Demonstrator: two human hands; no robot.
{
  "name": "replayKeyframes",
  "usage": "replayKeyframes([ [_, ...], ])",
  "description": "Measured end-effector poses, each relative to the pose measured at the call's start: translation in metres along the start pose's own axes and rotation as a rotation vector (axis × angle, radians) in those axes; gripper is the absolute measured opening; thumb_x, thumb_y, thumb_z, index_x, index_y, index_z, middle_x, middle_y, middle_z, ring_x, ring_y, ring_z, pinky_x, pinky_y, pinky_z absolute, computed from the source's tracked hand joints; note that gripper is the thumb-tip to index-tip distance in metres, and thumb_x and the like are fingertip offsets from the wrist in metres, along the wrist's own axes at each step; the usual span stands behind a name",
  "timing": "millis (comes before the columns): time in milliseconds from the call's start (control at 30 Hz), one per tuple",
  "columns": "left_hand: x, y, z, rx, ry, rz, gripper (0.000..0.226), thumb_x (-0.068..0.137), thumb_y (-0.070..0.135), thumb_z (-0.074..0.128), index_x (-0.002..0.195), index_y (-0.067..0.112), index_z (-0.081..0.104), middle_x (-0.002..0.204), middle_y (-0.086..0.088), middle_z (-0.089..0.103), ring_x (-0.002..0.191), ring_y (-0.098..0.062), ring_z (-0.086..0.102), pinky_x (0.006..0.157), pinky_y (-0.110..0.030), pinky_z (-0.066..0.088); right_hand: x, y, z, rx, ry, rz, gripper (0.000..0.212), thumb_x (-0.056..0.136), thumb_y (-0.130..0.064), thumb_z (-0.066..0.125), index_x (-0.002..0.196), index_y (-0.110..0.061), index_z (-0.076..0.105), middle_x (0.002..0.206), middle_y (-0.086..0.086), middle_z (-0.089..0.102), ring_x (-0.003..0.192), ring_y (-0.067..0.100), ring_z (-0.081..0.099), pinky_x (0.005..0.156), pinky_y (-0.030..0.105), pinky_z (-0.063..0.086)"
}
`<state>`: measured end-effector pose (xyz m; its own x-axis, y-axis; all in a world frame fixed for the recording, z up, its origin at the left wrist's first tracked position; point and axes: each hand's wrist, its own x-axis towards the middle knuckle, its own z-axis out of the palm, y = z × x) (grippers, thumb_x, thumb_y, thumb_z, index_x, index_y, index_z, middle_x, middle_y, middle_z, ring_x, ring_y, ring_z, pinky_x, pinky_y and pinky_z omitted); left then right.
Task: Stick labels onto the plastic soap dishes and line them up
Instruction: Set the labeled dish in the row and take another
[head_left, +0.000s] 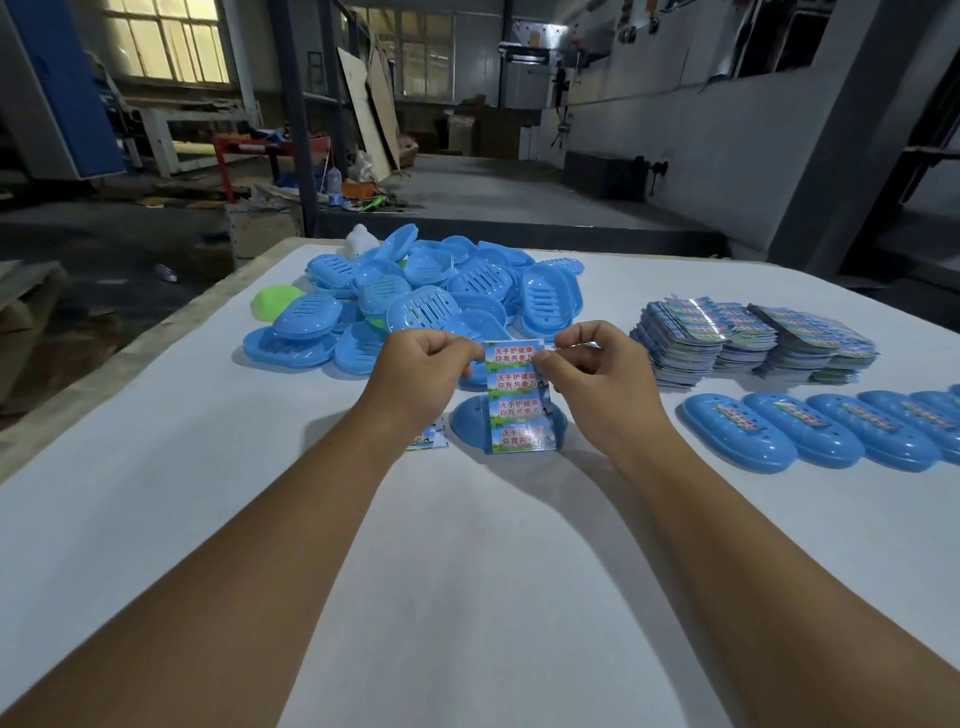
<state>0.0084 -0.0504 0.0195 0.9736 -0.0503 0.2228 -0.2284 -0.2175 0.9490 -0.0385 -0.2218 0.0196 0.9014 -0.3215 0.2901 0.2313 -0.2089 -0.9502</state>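
My left hand (423, 371) and right hand (597, 374) both pinch the label sheet (514, 397) at its top edge. It hangs over a blue soap dish (470, 423) just below my hands.

The label sheet (515, 396) hangs in front of the blue soap dish (470, 422) on the table (156, 441), covering the dish's middle, so only its two ends show. The left hand (415, 369) hides the sheet's upper left corner, and the right hand (597, 374) hides its upper right edge; the fingertips of both hands curl out of sight. A scrap of label paper (430, 440) lies half concealed under the left wrist. The row of labelled dishes (810, 434) runs off the right edge. In the pile of dishes (415, 296), lower pieces are buried. Print on the label stacks (753, 338) is too small to read.
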Motion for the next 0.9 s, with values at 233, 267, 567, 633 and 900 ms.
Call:
replayKeyframes([
  [233, 0.0, -0.004, 0.0, 0.042, -0.027, 0.047, 0.027, 0.088, 0.016, 0.069, 0.063, 0.01, 0.07, 0.042, 0.011, 0.047, 0.038, -0.002, 0.036, 0.041, -0.011, 0.034, -0.007, -0.008, 0.002, 0.109, 0.001, 0.037, 0.016, 0.092, 0.0, 0.07, 0.096, -0.005, 0.056, 0.063, 0.002, 0.067, 0.051, -0.002, 0.065, 0.044, 0.013, 0.046],
  [267, 0.0, -0.005, 0.0, 0.044, -0.034, 0.05, 0.026, 0.088, 0.017, 0.069, 0.062, 0.013, 0.071, 0.044, 0.011, 0.051, 0.039, -0.001, 0.039, 0.043, -0.01, 0.036, -0.007, -0.008, 0.003, 0.132, 0.0, 0.045, 0.015, 0.092, 0.001, 0.07, 0.096, -0.004, 0.056, 0.06, -0.001, 0.067, 0.05, -0.002, 0.065, 0.043, 0.013, 0.046],
  [567, -0.001, -0.007, 0.004, 0.029, -0.115, 0.084, 0.02, 0.093, 0.02, 0.068, 0.075, 0.015, 0.075, 0.079, -0.005, 0.077, 0.076, -0.014, 0.069, 0.078, -0.039, 0.059, 0.002, 0.012, -0.001, -0.375, 0.012, -0.166, 0.014, 0.086, -0.029, 0.077, 0.075, -0.025, 0.069, 0.074, -0.011, 0.067, 0.053, 0.001, 0.051, 0.057, 0.023, 0.042],
  [633, -0.001, -0.007, 0.006, 0.027, -0.128, 0.109, 0.018, 0.093, 0.02, 0.068, 0.079, 0.011, 0.075, 0.082, -0.009, 0.077, 0.077, -0.019, 0.071, 0.082, -0.046, 0.059, 0.002, 0.014, -0.001, -0.454, 0.035, -0.213, 0.017, 0.084, -0.039, 0.075, 0.07, -0.032, 0.07, 0.077, -0.012, 0.064, 0.06, 0.0, 0.052, 0.059, 0.021, 0.037],
  [900, -0.005, -0.011, 0.012, 0.047, -0.164, 0.189, 0.018, 0.093, 0.021, 0.069, 0.078, 0.013, 0.073, 0.064, -0.003, 0.068, 0.061, -0.01, 0.056, 0.063, -0.036, 0.05, 0.001, 0.011, 0.0, -0.424, 0.001, -0.187, 0.026, 0.081, -0.041, 0.073, 0.06, -0.027, 0.07, 0.055, -0.011, 0.061, 0.053, 0.004, 0.05, 0.057, 0.032, 0.046],
])
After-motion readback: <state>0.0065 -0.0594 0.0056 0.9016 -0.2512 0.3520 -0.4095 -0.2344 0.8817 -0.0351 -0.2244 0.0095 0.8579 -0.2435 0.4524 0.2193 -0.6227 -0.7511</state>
